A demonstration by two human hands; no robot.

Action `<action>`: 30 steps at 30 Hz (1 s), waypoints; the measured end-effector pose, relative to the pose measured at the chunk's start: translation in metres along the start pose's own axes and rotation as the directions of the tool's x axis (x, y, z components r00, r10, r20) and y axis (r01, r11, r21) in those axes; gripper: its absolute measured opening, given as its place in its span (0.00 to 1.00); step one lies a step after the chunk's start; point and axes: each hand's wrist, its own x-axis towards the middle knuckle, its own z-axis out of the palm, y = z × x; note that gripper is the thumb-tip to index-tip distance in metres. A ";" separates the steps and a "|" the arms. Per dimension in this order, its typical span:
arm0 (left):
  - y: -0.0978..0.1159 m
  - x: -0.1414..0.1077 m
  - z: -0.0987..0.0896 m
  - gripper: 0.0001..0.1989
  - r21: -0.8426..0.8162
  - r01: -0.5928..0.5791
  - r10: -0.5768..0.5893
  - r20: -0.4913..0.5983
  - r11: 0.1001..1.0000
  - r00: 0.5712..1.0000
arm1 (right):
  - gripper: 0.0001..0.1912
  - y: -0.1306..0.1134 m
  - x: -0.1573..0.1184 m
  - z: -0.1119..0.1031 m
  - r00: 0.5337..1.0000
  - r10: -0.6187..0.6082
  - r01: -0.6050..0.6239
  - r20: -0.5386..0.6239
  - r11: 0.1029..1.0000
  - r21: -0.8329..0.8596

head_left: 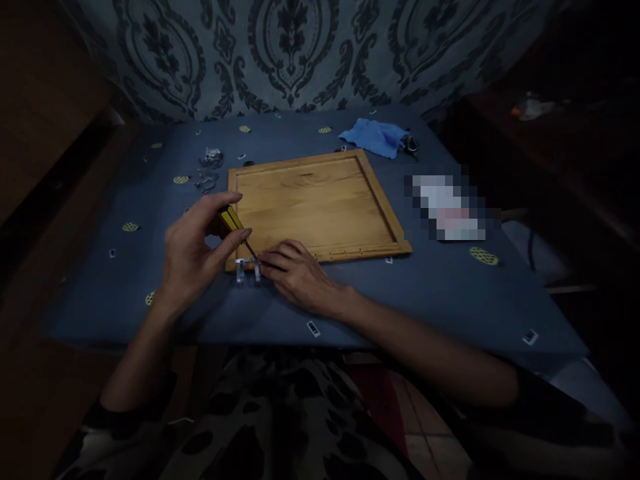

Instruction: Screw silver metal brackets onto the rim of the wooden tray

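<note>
My left hand [193,243] is closed around a screwdriver [231,219] with a yellow and black handle, its shaft slanting down to the right. The tip meets a silver metal hinge [241,270] at the near left corner of a framed wooden panel [310,200], which looks like a cabinet door. Close by the tip, my right hand [303,277] rests on the panel's near edge with its fingers bent together. What those fingertips hold beside the hinge is hidden.
Small metal parts [211,159] lie beyond my left hand on the blue cloth-covered table [200,320]. A blue cloth [375,135] sits at the far right, with a small dark object [412,145] beside it. A pixelated patch [453,208] covers something right of the panel. Behind hangs a patterned curtain [290,53].
</note>
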 end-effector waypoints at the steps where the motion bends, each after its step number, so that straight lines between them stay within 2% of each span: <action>1: 0.000 0.000 0.000 0.18 -0.005 0.002 -0.002 -0.001 1.000 1.000 | 0.15 0.000 0.000 0.000 1.000 -0.001 0.001 -0.002 1.000 0.005; 9: 0.003 0.006 -0.010 0.20 -0.157 0.062 -0.041 0.137 0.986 0.990 | 0.14 0.000 0.000 0.001 0.999 -0.014 0.014 -0.030 1.000 0.004; 18: 0.000 0.003 -0.001 0.19 -0.059 0.045 -0.042 0.047 0.997 0.998 | 0.15 0.000 0.000 0.001 1.000 0.000 0.000 -0.020 1.000 0.015; 25: 0.002 0.006 -0.014 0.18 -0.237 0.087 -0.047 0.168 0.968 0.985 | 0.15 0.001 -0.001 0.003 1.000 0.003 -0.003 0.004 1.000 -0.002; 27: 0.003 0.005 -0.016 0.18 -0.255 0.113 -0.083 0.123 0.960 0.989 | 0.15 0.001 0.000 0.003 1.000 -0.002 0.002 -0.012 1.000 -0.006; 30: 0.005 0.005 -0.020 0.19 -0.202 0.139 -0.142 -0.002 0.970 0.990 | 0.14 0.001 0.000 0.003 0.999 -0.017 0.017 -0.035 1.000 0.000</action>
